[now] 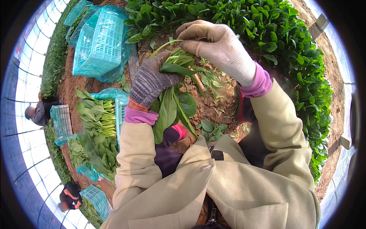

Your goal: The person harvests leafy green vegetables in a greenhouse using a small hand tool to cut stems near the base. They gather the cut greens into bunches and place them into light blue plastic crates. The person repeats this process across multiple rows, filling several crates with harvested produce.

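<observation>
My left hand [154, 77], in a grey striped knit glove, is closed around a bunch of leafy greens [168, 111]; its leaves hang down toward my lap and the cut stems point up and right. Just above it, my right hand [204, 43], in a soiled white glove, pinches the end of a single curved stem [165, 45] between thumb and fingers. A thin brownish stick-like object [199, 81] shows below the bunch; what holds it is hidden. Loose leaves [211, 128] lie on the soil between my feet.
Growing greens [274, 31] curve along the top and right. At left stand a crate of harvested greens [97, 114] lined with teal plastic and stacked teal-wrapped crates [100, 43]. Two other people [41, 113] crouch at far left near more crates [95, 197], by the greenhouse wall.
</observation>
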`<state>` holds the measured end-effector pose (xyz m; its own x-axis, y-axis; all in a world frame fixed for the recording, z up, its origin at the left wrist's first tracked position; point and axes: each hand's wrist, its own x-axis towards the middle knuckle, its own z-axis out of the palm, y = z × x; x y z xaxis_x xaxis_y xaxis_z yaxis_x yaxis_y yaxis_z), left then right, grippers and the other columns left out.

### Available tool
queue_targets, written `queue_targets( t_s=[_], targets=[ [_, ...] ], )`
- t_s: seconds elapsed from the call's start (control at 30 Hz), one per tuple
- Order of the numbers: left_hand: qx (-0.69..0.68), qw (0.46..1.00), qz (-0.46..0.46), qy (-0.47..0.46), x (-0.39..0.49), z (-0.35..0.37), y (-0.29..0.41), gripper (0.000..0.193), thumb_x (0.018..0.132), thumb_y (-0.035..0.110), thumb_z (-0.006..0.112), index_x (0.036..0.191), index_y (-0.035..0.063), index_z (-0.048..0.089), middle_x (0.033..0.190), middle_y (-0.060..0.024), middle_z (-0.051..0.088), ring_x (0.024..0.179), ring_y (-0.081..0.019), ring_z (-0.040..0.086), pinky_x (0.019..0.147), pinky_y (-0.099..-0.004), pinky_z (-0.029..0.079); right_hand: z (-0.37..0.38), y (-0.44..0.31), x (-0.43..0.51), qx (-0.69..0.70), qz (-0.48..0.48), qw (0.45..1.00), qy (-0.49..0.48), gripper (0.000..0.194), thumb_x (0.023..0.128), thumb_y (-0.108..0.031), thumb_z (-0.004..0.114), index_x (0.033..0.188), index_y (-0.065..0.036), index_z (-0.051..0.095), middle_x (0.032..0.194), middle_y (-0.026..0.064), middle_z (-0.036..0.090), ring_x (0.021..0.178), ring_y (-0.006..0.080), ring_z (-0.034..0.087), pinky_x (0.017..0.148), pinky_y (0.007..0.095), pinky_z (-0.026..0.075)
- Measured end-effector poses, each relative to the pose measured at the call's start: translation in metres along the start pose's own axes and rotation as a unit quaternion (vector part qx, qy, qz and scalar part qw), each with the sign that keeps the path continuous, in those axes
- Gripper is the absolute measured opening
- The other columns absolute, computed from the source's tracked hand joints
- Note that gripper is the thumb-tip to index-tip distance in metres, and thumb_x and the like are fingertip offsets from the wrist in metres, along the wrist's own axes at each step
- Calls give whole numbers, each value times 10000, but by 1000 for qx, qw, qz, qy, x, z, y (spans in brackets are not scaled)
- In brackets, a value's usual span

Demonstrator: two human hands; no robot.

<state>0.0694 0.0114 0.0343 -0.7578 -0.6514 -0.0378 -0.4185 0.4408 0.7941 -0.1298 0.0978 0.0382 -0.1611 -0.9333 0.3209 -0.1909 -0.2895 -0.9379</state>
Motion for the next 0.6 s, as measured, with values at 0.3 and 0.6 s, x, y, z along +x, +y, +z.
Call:
queue_targets(
  t_s=[0.3,0.6],
  targets=[
    [-13,1000,-23,8,-5,-8,-22,558,680,148,890,1185,57,670,1009,-85,735,889,-156,698,817,-316,555,-34,5,7,-292,-182,935,83,185,862,-20,672,1042,13,701,988,115,699,915,221,675,844,316,524],
    [-2,999,18,26,-7,-10,-35,598,658,172,903,1185,36,654,1047,-87,711,919,-207,678,835,-347,548,-1,4,-4,-114,22,993,2,179,919,-73,656,1078,6,681,805,57,690,727,126,662,680,264,542]
  ],
)
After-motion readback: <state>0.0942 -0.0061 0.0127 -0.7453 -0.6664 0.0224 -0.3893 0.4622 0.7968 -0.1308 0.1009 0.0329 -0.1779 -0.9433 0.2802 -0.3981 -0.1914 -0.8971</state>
